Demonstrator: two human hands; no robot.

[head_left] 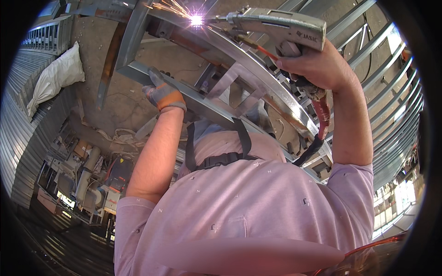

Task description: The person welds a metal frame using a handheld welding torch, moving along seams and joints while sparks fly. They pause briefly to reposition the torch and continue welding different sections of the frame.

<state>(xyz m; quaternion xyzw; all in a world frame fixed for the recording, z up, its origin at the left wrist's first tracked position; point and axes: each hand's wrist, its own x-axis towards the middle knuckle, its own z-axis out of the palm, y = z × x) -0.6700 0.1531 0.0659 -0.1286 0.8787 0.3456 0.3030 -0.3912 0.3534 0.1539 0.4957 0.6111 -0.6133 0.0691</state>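
Though on frame edge (202,101), left hand (166,95) clear of welding gun (283,27)

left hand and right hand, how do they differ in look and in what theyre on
The left hand wears a grey and orange glove; the right hand is bare. The left hand's grip is on a steel beam, while the right hand's grip is closed around a grey pistol-shaped torch. Both forearms are bare below pale pink short sleeves.
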